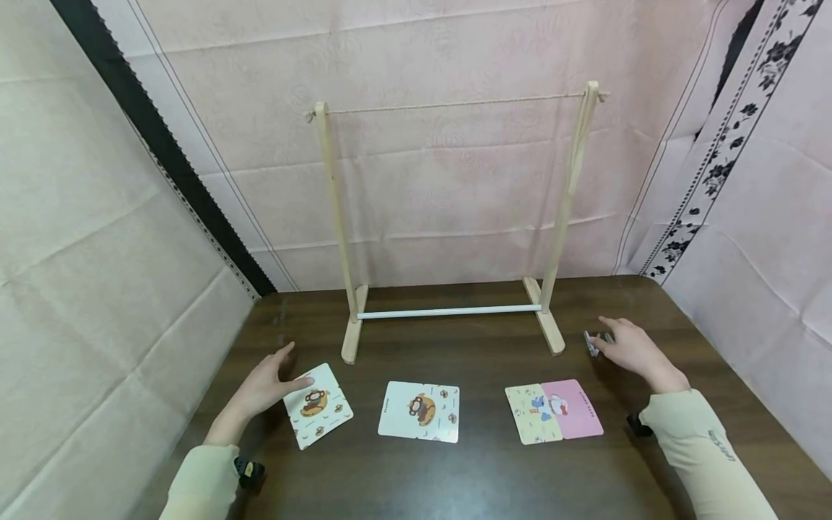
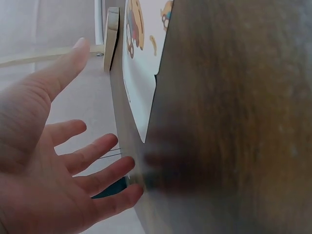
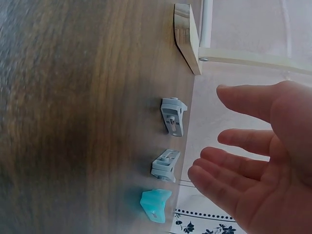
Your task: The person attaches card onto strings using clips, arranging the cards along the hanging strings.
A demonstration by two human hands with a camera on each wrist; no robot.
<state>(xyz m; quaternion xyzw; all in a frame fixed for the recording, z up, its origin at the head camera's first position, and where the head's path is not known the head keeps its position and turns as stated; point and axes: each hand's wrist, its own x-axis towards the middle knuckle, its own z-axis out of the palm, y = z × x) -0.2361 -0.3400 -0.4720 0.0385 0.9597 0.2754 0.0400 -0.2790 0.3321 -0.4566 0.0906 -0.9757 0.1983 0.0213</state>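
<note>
Both hands grasp nothing: the left hand (image 1: 260, 390) over a white rounded card with a monkey print (image 1: 320, 413), the right hand (image 1: 633, 350) by two grey plastic clips (image 3: 172, 117).
The card lies tilted, left of lower centre in the head view, the left thumb above its upper edge; the clips line up with a teal plastic clip (image 3: 156, 204) toward the lower middle of the right wrist view. Another white monkey card (image 1: 396, 415) lies at lower centre, a yellow-and-pink card (image 1: 578, 412) right of it; their small print and the pale right sleeve's (image 1: 705, 448) dark lettering cannot be read. Wood shows between the cards and up to the pale wooden stand (image 1: 336, 209) near the brown table's (image 1: 416, 484) far edge.
</note>
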